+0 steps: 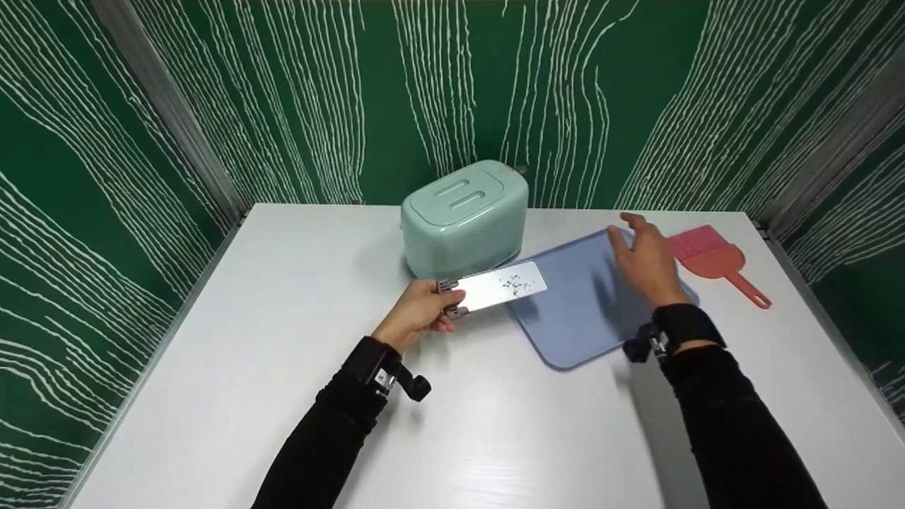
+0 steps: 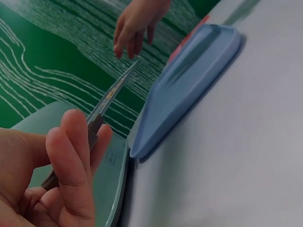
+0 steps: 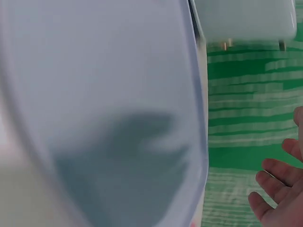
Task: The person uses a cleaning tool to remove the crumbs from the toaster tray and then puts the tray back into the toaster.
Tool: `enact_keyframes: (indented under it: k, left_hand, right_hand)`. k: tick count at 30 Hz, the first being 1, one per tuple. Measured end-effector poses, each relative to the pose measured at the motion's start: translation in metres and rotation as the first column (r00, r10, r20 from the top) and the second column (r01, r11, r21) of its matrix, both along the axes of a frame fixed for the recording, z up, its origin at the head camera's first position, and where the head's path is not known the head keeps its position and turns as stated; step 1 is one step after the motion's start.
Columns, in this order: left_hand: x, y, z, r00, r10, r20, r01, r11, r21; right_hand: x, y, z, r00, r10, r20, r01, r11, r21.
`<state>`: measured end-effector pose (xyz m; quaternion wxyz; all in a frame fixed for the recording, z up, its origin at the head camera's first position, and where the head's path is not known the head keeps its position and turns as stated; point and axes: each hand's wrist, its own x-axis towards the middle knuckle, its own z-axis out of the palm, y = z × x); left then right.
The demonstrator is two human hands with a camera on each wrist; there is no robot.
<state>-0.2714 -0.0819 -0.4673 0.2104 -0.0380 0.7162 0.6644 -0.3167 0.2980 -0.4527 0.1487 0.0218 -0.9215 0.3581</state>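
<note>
My left hand (image 1: 422, 309) pinches the near end of a slim, shiny metal crumb tray (image 1: 488, 288), thumb on top. Dark crumbs (image 1: 517, 284) lie scattered toward its far end. Edge-on in the left wrist view, the crumb tray (image 2: 111, 94) looks thin and tilts upward. A mint-green toaster (image 1: 463, 219) with two slots stands just behind it. My right hand (image 1: 645, 261) hovers, fingers spread and holding nothing, over the right part of a blue tray (image 1: 573, 318), casting a shadow on it. In the right wrist view, the right hand's fingers (image 3: 279, 184) are loosely bent.
A small dustpan and brush in pink and orange (image 1: 717, 260) lies at the right, beside the blue tray. Green walls with white wavy lines (image 1: 311, 99) close in the white table (image 1: 297, 297) at the back and sides.
</note>
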Motion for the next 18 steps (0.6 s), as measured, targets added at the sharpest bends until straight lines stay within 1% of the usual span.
enact_keyframes:
  k: [4, 9, 12, 14, 16, 18]
  left_hand:
    - [-0.002, 0.011, 0.001, 1.000, 0.000, 0.000, 0.000, 1.000, 0.002]
    - [-0.004, 0.023, 0.004, 1.000, -0.011, -0.010, 0.011, 1.000, -0.017]
    - [-0.006, 0.028, 0.005, 1.000, -0.019, -0.016, 0.019, 1.000, -0.023]
    - [-0.006, 0.031, 0.005, 1.000, -0.022, -0.020, 0.021, 0.999, -0.026]
    - [-0.006, 0.032, 0.005, 1.000, -0.022, -0.019, 0.021, 0.999, -0.029]
    - [-0.006, 0.033, 0.005, 0.999, -0.025, -0.021, 0.024, 0.999, -0.034]
  right_hand:
    - [0.006, 0.037, -0.005, 0.996, -0.058, 0.068, 0.056, 0.998, 0.025]
    - [0.015, 0.079, -0.015, 0.980, -0.134, 0.148, 0.124, 0.989, 0.075]
    - [0.024, 0.102, -0.020, 0.952, -0.214, 0.220, 0.193, 0.975, 0.115]
    - [0.029, 0.115, -0.023, 0.919, -0.276, 0.282, 0.240, 0.958, 0.157]
    - [0.032, 0.127, -0.026, 0.886, -0.322, 0.335, 0.273, 0.944, 0.186]
    - [0.035, 0.137, -0.030, 0.864, -0.342, 0.368, 0.279, 0.936, 0.216]
